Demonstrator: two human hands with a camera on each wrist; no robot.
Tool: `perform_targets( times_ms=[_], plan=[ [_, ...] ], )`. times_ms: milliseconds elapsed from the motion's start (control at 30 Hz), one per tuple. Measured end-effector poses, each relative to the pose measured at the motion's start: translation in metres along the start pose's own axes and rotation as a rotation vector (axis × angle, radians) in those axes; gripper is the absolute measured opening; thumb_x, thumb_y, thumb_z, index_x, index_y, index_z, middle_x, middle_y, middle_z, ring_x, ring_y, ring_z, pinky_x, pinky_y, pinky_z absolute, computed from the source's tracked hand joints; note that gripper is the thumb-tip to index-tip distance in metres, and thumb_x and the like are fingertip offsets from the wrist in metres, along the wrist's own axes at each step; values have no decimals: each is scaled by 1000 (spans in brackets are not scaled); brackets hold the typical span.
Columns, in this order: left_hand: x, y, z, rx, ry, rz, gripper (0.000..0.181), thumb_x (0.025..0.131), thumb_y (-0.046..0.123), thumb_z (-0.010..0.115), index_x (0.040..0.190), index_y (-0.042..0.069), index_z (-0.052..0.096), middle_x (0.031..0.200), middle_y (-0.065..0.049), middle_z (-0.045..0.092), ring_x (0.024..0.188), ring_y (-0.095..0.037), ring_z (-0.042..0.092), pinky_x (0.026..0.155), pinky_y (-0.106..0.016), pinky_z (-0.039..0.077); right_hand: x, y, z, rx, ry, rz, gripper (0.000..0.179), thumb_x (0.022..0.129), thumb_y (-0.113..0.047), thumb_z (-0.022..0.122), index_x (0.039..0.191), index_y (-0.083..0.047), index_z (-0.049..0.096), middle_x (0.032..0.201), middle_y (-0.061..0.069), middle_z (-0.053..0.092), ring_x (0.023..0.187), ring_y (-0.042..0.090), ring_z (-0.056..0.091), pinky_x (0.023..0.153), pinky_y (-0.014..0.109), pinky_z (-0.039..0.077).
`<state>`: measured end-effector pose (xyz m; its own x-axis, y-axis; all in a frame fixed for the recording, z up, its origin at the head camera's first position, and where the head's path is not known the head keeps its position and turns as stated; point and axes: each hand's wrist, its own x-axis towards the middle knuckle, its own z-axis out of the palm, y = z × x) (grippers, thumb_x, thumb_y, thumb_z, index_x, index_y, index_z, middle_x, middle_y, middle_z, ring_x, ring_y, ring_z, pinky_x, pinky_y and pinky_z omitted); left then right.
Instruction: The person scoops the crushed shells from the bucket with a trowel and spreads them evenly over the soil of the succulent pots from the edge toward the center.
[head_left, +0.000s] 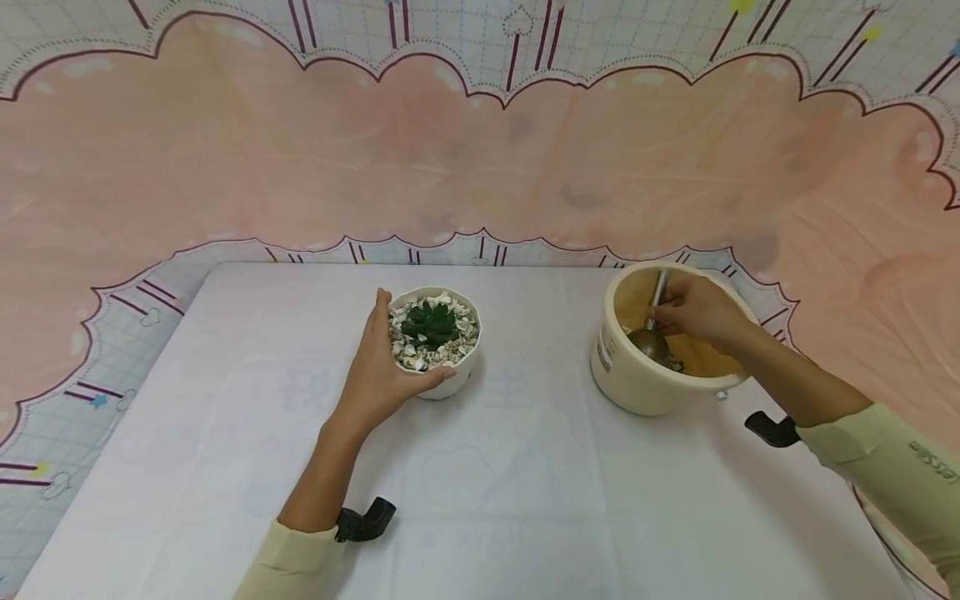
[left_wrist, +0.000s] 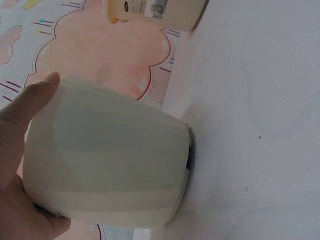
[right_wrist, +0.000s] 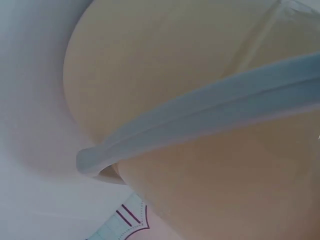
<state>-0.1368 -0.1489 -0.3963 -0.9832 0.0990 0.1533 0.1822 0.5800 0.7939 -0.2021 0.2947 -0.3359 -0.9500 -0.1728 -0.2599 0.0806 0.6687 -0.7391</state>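
Observation:
My left hand [head_left: 372, 379] holds a white flowerpot [head_left: 452, 385] at its left and front sides, thumb and fingers spread around it. A dark green succulent [head_left: 430, 323] grows in the pot amid pale stones [head_left: 417, 360]. In the left wrist view the same hand grips the upper part of the pot [left_wrist: 110, 155]. Over at the right, my right hand [head_left: 697, 310] reaches into a cream bucket [head_left: 637, 396] and grips the handle of a metal ladle [head_left: 649, 343]. The ladle's bowl is inside the bucket. The right wrist view shows only bucket walls [right_wrist: 150, 75] up close; hand and ladle are hidden there.
Both pot and bucket stand on a white-covered table [head_left: 480, 467], apart from each other. Behind the table hangs a pink cloth [head_left: 450, 167] with cloud patterns. A small knob [head_left: 722, 395] sticks out from the bucket's front rim.

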Motion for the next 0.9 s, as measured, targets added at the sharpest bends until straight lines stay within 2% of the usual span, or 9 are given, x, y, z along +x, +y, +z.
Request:
perform_targets(
  times_ms=[300,433,567,667,767,900],
  plan=[
    [1,-1,0,15,-6,5,141,76,44,95,169,10,-4,175,-15,5,159,-35,13,121,-62,26,-2,2,0,-20,-41,-5,24,104,1,60,115,21,62,103,23,74,90,30,76,79,38,63],
    [1,-1,0,15,-14,4,141,76,45,95,169,10,-5,175,-14,4,159,-34,11,121,-62,24,-3,6,2,-78,-53,-17,24,104,1,60,113,22,64,103,25,73,89,32,76,79,39,63],
    [1,-2,0,16,-13,4,141,76,46,95,169,10,-5,175,-14,3,159,-34,10,121,-62,24,-2,5,3,-90,-58,-23,23,105,1,59,113,22,63,108,30,71,92,36,76,81,42,62],
    [1,-2,0,20,-10,9,141,75,46,95,169,8,-4,175,-15,3,159,-35,10,121,-62,24,-2,5,3,-104,-61,-23,22,105,1,58,112,21,63,107,30,72,92,36,76,80,40,62],
    [1,-2,0,42,-18,12,141,76,48,94,169,8,-5,175,-17,3,159,-36,9,122,-62,23,-2,4,3,-187,-57,-28,21,105,-4,61,105,16,68,93,21,74,82,29,74,71,33,60],
    [0,-2,1,116,-44,21,136,83,53,88,168,7,-7,174,-19,-1,160,-36,2,122,-62,20,-4,4,3,-362,-54,-45,29,106,-16,63,89,5,74,68,4,64,62,16,58,55,27,44]
  ],
)
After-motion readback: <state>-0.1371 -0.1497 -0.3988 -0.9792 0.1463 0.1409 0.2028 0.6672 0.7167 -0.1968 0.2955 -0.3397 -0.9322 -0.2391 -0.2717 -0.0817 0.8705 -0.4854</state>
